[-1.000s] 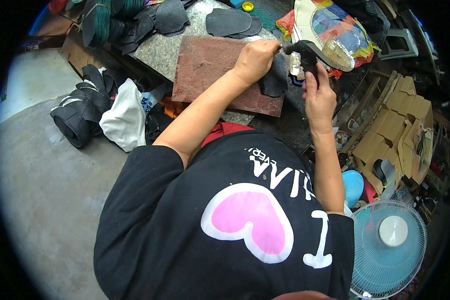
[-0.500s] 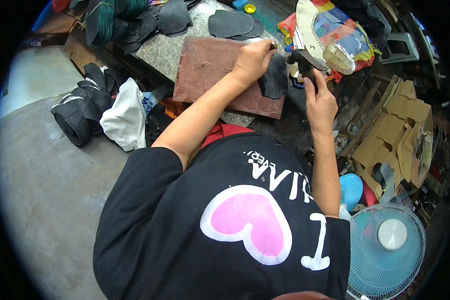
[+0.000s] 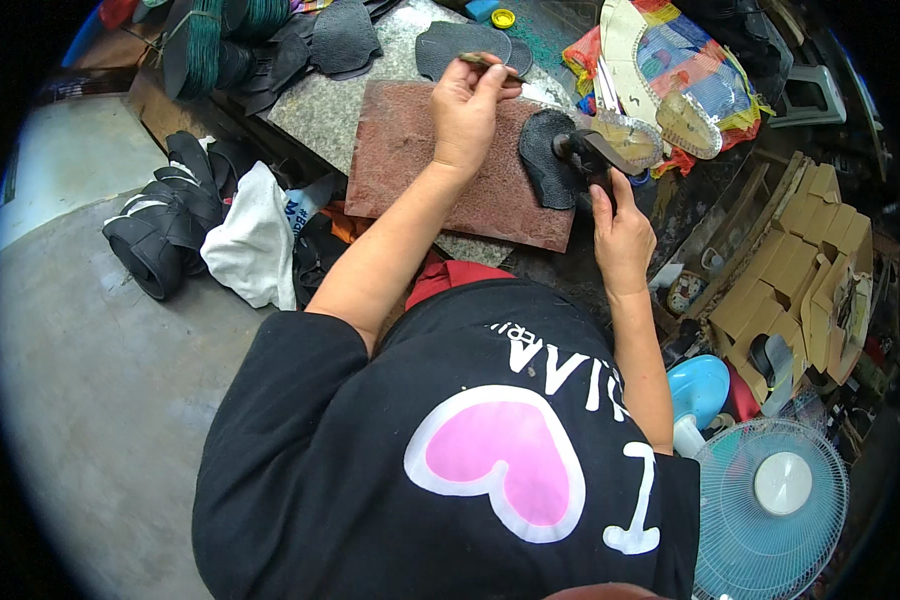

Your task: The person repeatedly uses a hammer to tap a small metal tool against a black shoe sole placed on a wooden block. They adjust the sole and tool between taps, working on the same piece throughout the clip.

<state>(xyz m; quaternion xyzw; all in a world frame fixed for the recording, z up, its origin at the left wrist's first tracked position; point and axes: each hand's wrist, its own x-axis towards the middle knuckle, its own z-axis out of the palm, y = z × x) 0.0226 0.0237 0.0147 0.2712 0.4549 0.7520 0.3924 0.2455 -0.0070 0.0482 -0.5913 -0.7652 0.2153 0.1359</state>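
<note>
Pinched in the raised fingers of my left hand (image 3: 465, 125) is a short, slim, dull-brown tool (image 3: 488, 64), its exact kind too small to make out. Below it lies a reddish-brown slab (image 3: 400, 150). A black leather piece (image 3: 543, 165) with a rounded outline rests at the slab's right end. My right hand (image 3: 625, 240) grips a hammer (image 3: 602, 150), whose dark head is over the right edge of that leather piece; I cannot tell whether they touch. Most of the hammer's handle is hidden by my fingers.
Black leather cutouts (image 3: 460, 48) lie beyond the slab on a grey stone top (image 3: 315, 110). Green-corded black bundles (image 3: 205, 55) stand far left. Pale sole-shaped patterns (image 3: 625, 50) lie on a colourful woven bag (image 3: 675, 60). Cartons (image 3: 790, 260) and a fan (image 3: 770, 500) stand at right.
My left hand has moved left and up, away from the leather piece, with the slim tool. My right hand has lowered the hammer leftward over the leather.
</note>
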